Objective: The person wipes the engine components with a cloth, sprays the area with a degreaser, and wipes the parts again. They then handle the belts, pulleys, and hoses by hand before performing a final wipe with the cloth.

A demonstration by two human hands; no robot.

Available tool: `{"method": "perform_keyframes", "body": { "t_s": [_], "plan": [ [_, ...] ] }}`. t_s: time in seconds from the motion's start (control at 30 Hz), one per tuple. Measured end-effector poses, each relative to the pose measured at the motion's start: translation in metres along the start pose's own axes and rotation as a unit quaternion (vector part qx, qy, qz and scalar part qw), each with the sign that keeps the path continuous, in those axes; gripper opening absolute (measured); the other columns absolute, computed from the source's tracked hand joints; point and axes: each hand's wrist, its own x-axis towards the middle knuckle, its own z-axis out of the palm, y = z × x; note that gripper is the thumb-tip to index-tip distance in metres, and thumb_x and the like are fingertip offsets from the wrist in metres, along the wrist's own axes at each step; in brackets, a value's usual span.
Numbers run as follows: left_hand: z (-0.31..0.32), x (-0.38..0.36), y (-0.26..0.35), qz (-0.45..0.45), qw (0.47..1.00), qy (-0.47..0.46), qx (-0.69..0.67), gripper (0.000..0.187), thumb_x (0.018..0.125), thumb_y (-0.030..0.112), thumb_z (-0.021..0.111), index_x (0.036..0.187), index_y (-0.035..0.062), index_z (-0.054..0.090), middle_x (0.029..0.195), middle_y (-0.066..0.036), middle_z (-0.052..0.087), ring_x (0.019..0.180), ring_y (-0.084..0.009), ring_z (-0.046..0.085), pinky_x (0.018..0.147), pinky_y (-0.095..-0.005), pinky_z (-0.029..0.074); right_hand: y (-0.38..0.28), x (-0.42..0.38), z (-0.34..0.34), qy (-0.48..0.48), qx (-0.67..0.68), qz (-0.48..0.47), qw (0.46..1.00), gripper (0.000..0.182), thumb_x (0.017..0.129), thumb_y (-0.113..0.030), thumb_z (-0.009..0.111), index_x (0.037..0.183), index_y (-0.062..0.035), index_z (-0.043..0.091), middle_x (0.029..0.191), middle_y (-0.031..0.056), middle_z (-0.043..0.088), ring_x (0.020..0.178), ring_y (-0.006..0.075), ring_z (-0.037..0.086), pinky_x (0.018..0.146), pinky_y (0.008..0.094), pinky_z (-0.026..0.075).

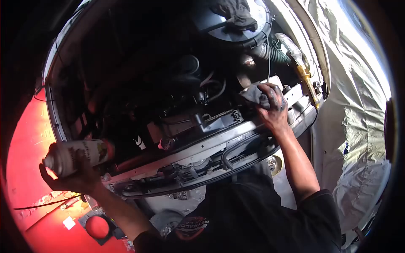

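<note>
Since both hands are loaded, judge each separately. Right hand (275, 101): fingers curled tight over a bunched grey rag (254, 95), above the right-hand part of the front crossmember (228, 135), on its engine-bay side. Can't tell if the rag touches metal or hangs just over it. Left hand (80, 181): wrapped around a spray can (90, 152), tipped nearly on its side, off the crossmember's left end. Can't tell for sure which way the nozzle faces.

Around it: work lamp (304, 76) with yellow handle at the crossmember's right end, near the rag hand. Corrugated hose (277, 55) and round housing (256, 26) sit deeper in the bay behind that end, dark cloth (238, 14) on the housing. Red panel (29, 135) beyond the left end.

Handling, my read: fold the rag to a flat pad; bunched like that, a loose corner could snag on brackets behind the crossmember. Flat fingers, short strokes, fresh face often, since the knuckles look smudged. Go easy near edges. Any spraying: can upright, small dose onto the rag, aimed away from the lamp, which may run hot. Mind the lamp cord (314, 120) by the right forearm.
</note>
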Motion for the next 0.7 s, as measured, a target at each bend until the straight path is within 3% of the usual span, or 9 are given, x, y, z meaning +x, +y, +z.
{"method": "perform_keyframes", "body": {
  "t_s": [0.07, 0.1, 0.17, 0.23, 0.33, 0.47, 0.57, 0.63, 0.7],
  "plan": [
    [0.031, -0.006, 0.057, -0.016, 0.987, -0.156, 0.045, 0.071, 0.081, 0.011, 0.076, 0.145, 0.0022, 0.046, 0.127, -0.020, 0.060, 0.110, -0.0329, 0.065, 0.093, -0.0450, 0.058, 0.020, 0.008, 0.009, 0.019, 0.032, 0.033, 0.999, 0.059, 0.066, -0.009, 0.081, 0.121, -0.0085, 0.061, 0.119, 0.0131, 0.064, 0.110, 0.0364, 0.064, 0.096, 0.0451, 0.053],
    [0.043, -0.010, 0.079, -0.019, 0.952, -0.291, 0.088, 0.076, 0.077, 0.011, 0.077, 0.147, 0.0067, 0.046, 0.125, -0.017, 0.058, 0.105, -0.0355, 0.066, 0.089, -0.0460, 0.059, 0.025, 0.010, 0.013, 0.030, 0.059, 0.060, 0.996, 0.058, 0.066, -0.009, 0.082, 0.121, -0.0086, 0.061, 0.118, 0.0127, 0.065, 0.110, 0.0358, 0.064, 0.096, 0.0443, 0.053],
    [0.107, -0.045, 0.115, 0.277, 0.867, -0.393, 0.129, 0.080, 0.073, 0.013, 0.074, 0.149, 0.0173, 0.049, 0.123, -0.017, 0.056, 0.109, -0.0386, 0.062, 0.088, -0.0464, 0.056, 0.028, 0.005, 0.009, 0.049, 0.081, 0.040, 0.995, 0.060, 0.066, -0.012, 0.083, 0.122, -0.0093, 0.063, 0.117, 0.0129, 0.065, 0.108, 0.0355, 0.065, 0.094, 0.0435, 0.054],
    [0.125, -0.074, 0.129, 0.166, 0.843, -0.497, 0.121, 0.081, 0.069, 0.014, 0.076, 0.146, 0.0214, 0.052, 0.121, -0.019, 0.055, 0.115, -0.0407, 0.059, 0.088, -0.0469, 0.058, 0.031, 0.000, 0.010, 0.077, 0.101, 0.046, 0.991, 0.061, 0.063, -0.012, 0.084, 0.121, -0.0092, 0.064, 0.115, 0.0137, 0.066, 0.106, 0.0353, 0.066, 0.092, 0.0438, 0.055],
    [0.143, -0.091, 0.173, 0.118, 0.821, -0.545, 0.123, 0.077, 0.069, 0.013, 0.073, 0.144, 0.0240, 0.055, 0.123, -0.020, 0.054, 0.112, -0.0401, 0.062, 0.086, -0.0470, 0.059, 0.035, 0.001, 0.008, 0.113, 0.143, 0.030, 0.983, 0.059, 0.063, -0.012, 0.083, 0.119, -0.0081, 0.065, 0.111, 0.0131, 0.067, 0.100, 0.0337, 0.067, 0.087, 0.0422, 0.057],
    [0.168, -0.089, 0.204, 0.049, 0.902, -0.427, 0.037, 0.075, 0.072, 0.015, 0.070, 0.144, 0.0229, 0.054, 0.123, -0.019, 0.054, 0.100, -0.0399, 0.066, 0.083, -0.0480, 0.060, 0.038, 0.003, 0.006, 0.131, 0.182, 0.008, 0.975, 0.056, 0.064, -0.008, 0.082, 0.117, -0.0068, 0.064, 0.109, 0.0142, 0.069, 0.097, 0.0342, 0.069, 0.083, 0.0418, 0.058],
    [0.178, -0.093, 0.200, 0.105, 0.881, -0.451, 0.103, 0.075, 0.073, 0.018, 0.073, 0.145, 0.0234, 0.053, 0.121, -0.019, 0.053, 0.104, -0.0396, 0.065, 0.083, -0.0481, 0.060, 0.039, 0.004, 0.004, 0.123, 0.194, -0.003, 0.973, 0.053, 0.066, -0.005, 0.081, 0.116, -0.0060, 0.063, 0.107, 0.0165, 0.070, 0.096, 0.0356, 0.070, 0.080, 0.0430, 0.058],
    [0.183, -0.100, 0.193, 0.105, 0.846, -0.502, 0.145, 0.077, 0.073, 0.019, 0.073, 0.147, 0.0248, 0.053, 0.121, -0.019, 0.051, 0.107, -0.0394, 0.062, 0.083, -0.0482, 0.061, 0.040, 0.002, 0.007, 0.128, 0.194, -0.004, 0.973, 0.071, 0.054, -0.007, 0.086, 0.121, -0.0083, 0.064, 0.110, 0.0120, 0.067, 0.095, 0.0310, 0.068, 0.082, 0.0397, 0.058],
    [0.185, -0.108, 0.189, 0.097, 0.820, -0.539, 0.167, 0.079, 0.072, 0.020, 0.073, 0.148, 0.0251, 0.052, 0.124, -0.019, 0.050, 0.112, -0.0398, 0.060, 0.087, -0.0488, 0.059, 0.041, 0.003, 0.005, 0.118, 0.195, -0.010, 0.974, 0.072, 0.054, -0.007, 0.086, 0.122, -0.0082, 0.063, 0.110, 0.0124, 0.067, 0.095, 0.0313, 0.068, 0.081, 0.0401, 0.058]
  ]
}}
